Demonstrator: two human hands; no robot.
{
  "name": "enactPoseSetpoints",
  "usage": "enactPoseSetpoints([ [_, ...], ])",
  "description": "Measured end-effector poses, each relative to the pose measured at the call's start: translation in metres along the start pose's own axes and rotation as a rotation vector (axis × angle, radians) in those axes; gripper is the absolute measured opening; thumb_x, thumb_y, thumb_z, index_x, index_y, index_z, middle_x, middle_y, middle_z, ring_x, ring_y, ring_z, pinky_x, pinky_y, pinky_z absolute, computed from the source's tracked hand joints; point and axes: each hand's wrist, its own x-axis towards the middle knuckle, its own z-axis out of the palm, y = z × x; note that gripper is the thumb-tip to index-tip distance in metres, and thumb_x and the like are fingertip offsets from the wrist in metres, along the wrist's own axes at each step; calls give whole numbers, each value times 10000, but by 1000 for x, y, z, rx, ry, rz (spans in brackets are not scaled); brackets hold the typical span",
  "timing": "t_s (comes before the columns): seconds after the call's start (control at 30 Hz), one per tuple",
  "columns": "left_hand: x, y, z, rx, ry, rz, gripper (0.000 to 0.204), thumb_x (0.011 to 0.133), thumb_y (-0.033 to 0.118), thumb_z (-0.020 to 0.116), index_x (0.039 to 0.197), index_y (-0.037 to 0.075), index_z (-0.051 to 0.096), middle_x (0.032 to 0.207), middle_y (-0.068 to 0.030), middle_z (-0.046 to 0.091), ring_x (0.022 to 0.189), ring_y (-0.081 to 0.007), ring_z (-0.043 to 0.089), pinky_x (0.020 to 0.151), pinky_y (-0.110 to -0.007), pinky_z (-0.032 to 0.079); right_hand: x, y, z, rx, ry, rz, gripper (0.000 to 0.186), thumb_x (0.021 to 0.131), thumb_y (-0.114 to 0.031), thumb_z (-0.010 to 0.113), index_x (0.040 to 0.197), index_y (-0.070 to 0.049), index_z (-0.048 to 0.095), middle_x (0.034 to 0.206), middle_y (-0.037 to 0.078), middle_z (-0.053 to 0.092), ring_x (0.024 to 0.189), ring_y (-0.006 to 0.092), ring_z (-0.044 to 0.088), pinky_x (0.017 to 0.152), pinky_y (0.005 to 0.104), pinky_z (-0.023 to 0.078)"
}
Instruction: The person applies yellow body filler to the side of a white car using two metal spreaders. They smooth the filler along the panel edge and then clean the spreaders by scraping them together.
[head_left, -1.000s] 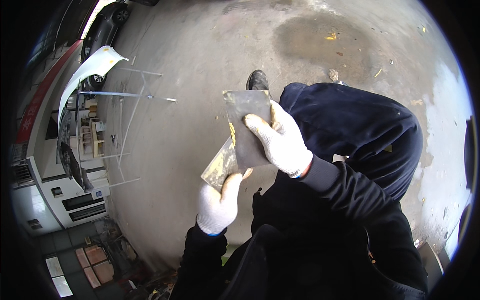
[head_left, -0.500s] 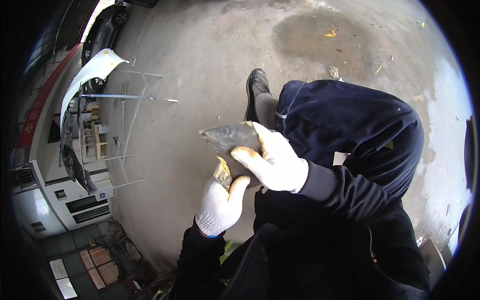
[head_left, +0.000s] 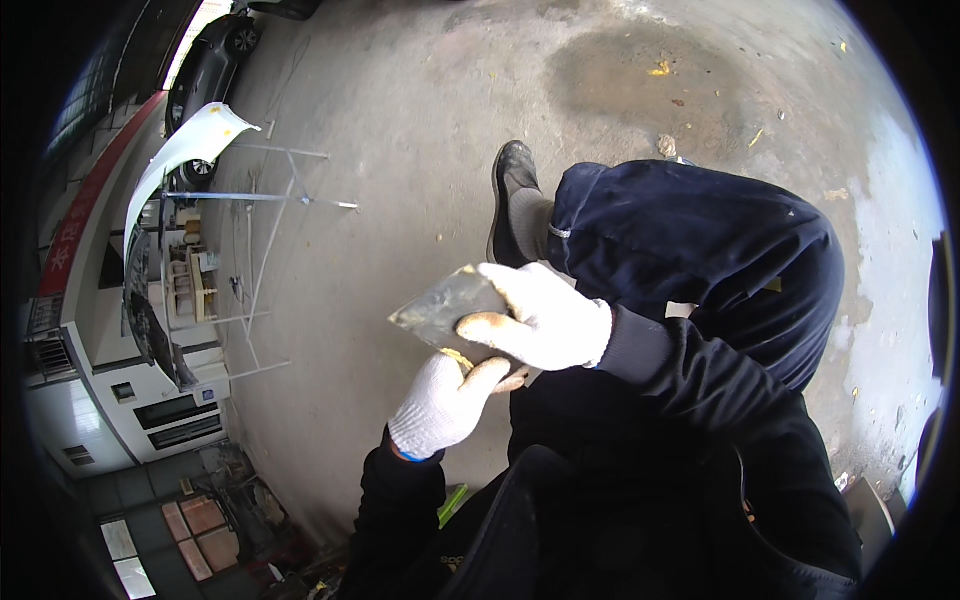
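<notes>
White knit gloves with tan-stained fingertips cover both of my hands. Between the thumb and fingers of my right hand [head_left: 555, 322] is a flat, dark grey putty spreader [head_left: 440, 303], its pale, worn corner pointing left. My left hand [head_left: 437, 403] is closed just below, thumb toward the spreader's lower edge. At its fingertips a yellow-smeared second spreader [head_left: 457, 356] shows only as a narrow strip; the first spreader and my fingers hide the rest. The two pieces overlap or lie very close; whether they touch I cannot tell.
At the left, a white car body panel [head_left: 190, 143] rests on a metal stand [head_left: 255, 197]. A dark car [head_left: 207, 65] is parked beyond it. My bent leg [head_left: 690, 230] in dark trousers lies right of my hands. A damp patch [head_left: 650, 85] marks the concrete floor.
The larger spreader has turned and dropped slightly, its corner now lower and farther left. The yellow-smeared piece has gone mostly out of sight beneath it. My right hand has shifted a little downward.
</notes>
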Motion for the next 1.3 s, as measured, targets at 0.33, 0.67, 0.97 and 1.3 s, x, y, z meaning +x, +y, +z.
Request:
enactPoseSetpoints([
  [0.33, 0, -13, 10, -401, 279, 192, 387, 1006, 7, 523, 1378, -96, 530, 1240, -126, 671, 1118, -174, 655, 924, -324, 541, 13, 22, 3, 514, 468, 180, 344, 1013, -222, 642, 1249, 24, 600, 1079, 110, 711, 943, 138, 673, 832, 292, 550],
  [0.67, 6, -21, 20, 185, 467, 379, 384, 998, 94, 643, 1322, -94, 556, 1106, -224, 709, 994, -310, 717, 858, -376, 558, 6, 9, 20, 534, 500, 140, 357, 1014, -226, 636, 1265, 23, 583, 1072, 125, 701, 985, 165, 660, 902, 327, 527],
  [0.97, 0, -14, 2, 84, 188, 120, 355, 997, 12, 588, 1327, -115, 545, 1070, -127, 702, 979, -175, 667, 881, -302, 536, 3, 2, 18, 396, 382, 36, 382, 1020, -253, 626, 1281, 22, 578, 1058, 140, 705, 967, 196, 675, 898, 346, 530],
  [1.3, 7, -19, 22, 23, 467, 275, 499, 1022, 29, 583, 1463, -138, 416, 1341, -234, 608, 1112, -245, 684, 947, -325, 561, 4, 11, 12, 213, 418, 90, 361, 1018, -247, 625, 1267, 12, 585, 1091, 174, 719, 925, 262, 712, 861, 364, 548],
])
